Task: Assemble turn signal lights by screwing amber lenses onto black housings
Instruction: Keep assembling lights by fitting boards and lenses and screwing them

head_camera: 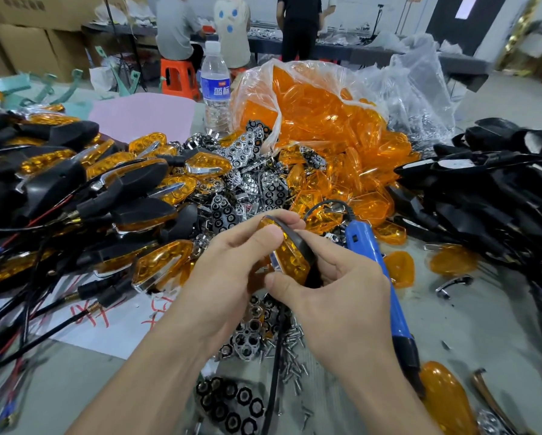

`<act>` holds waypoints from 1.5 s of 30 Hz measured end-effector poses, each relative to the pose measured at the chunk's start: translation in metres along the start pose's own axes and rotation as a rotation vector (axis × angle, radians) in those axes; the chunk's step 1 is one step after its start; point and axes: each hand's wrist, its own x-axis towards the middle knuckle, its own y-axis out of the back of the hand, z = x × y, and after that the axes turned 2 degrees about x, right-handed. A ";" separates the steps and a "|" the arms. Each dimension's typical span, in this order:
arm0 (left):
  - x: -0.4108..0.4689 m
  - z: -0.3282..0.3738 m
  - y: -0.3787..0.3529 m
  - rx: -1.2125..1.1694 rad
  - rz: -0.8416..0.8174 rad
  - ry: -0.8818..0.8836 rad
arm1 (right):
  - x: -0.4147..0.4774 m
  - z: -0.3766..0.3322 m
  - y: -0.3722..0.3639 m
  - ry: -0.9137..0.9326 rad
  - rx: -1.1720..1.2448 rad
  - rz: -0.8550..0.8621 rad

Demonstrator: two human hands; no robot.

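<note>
Centre frame: our left hand (232, 271) and right hand (335, 287) both pinch one unit, a translucent amber plastic lens (290, 260) seated in its black plastic housing (298, 240) (lens side faces us). A blue pen-shaped electric screwdriver (377, 265) lies just beside the right hand at 3 o'clock. Clear plastic bag of loose amber lenses (319, 114) at 12. Pile of finished lights (122, 180) at 9.

I get bright, even indoor light that seems to come from overhead, with only soft shadows under the left hand (232, 265) and right hand (335, 287). The turn signal light (290, 259) they hold is sharp. The plastic bag of amber lenses (323, 102) glints with glare. The edges bow and smear, worst at the lower right, and the background is soft.
</note>
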 end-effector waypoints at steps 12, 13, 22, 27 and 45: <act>0.005 -0.005 -0.008 0.016 0.110 0.019 | 0.002 0.006 0.002 -0.020 0.119 -0.047; 0.007 -0.003 -0.007 -0.056 0.092 0.084 | 0.002 0.006 0.002 -0.020 0.118 -0.047; 0.003 -0.006 -0.004 -0.377 -0.090 0.079 | -0.002 -0.003 -0.001 -0.054 0.262 -0.129; -0.004 -0.003 -0.012 -0.460 -0.066 0.097 | -0.003 0.001 -0.002 -0.102 0.271 -0.108; -0.002 -0.024 -0.018 0.373 -0.118 -0.131 | 0.016 -0.005 0.026 -0.324 0.789 0.022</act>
